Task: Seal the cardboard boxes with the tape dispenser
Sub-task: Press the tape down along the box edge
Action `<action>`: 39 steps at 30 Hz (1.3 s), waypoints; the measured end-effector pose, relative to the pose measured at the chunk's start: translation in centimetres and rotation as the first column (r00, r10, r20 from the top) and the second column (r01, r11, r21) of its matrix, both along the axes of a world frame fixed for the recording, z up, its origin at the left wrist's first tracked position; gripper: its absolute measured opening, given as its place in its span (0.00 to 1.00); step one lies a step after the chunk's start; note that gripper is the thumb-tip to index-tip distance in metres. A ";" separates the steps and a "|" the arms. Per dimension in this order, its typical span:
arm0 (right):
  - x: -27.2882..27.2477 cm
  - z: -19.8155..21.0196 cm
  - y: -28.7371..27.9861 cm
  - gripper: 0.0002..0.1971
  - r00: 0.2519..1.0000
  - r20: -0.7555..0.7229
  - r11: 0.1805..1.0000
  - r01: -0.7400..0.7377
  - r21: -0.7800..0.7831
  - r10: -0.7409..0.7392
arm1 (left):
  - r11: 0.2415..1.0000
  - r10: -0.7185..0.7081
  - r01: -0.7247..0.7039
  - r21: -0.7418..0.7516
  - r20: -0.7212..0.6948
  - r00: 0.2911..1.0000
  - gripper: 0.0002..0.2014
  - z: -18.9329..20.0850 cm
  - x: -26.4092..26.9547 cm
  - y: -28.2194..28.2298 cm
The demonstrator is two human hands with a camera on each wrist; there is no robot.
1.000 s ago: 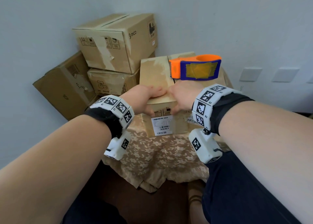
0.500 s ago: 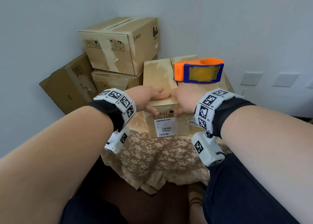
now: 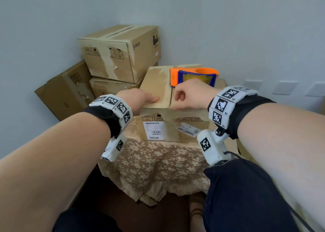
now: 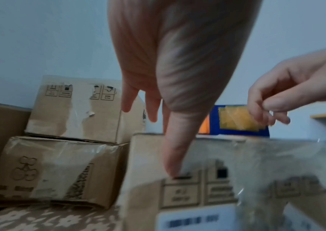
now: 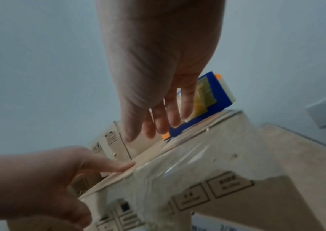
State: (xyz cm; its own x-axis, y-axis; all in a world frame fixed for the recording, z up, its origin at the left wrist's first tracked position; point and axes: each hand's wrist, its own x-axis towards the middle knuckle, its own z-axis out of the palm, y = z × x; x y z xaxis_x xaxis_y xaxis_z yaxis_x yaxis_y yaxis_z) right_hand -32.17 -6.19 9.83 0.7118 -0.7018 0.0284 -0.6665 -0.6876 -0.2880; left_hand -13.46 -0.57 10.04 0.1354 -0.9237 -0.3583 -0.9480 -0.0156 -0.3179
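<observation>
Your right hand (image 3: 190, 94) has lifted off the box (image 3: 158, 91) edge, fingers loosely curled, empty. Left hand (image 3: 139, 98) lies flat on the top flap, thumb down the front. Box sits on the table (image 3: 154, 163), old tape patchy, orange-blue dispenser (image 3: 193, 76) on top. Left wrist view shows the thumb (image 4: 175, 150) touching the printed symbols.
</observation>
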 end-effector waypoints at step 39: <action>-6.2 -2.3 -2.5 0.20 0.997 0.013 0.997 0.075 0.021 -0.076 | 0.923 -0.290 0.192 -0.334 -0.274 0.917 0.31 -4.4 -8.6 -3.2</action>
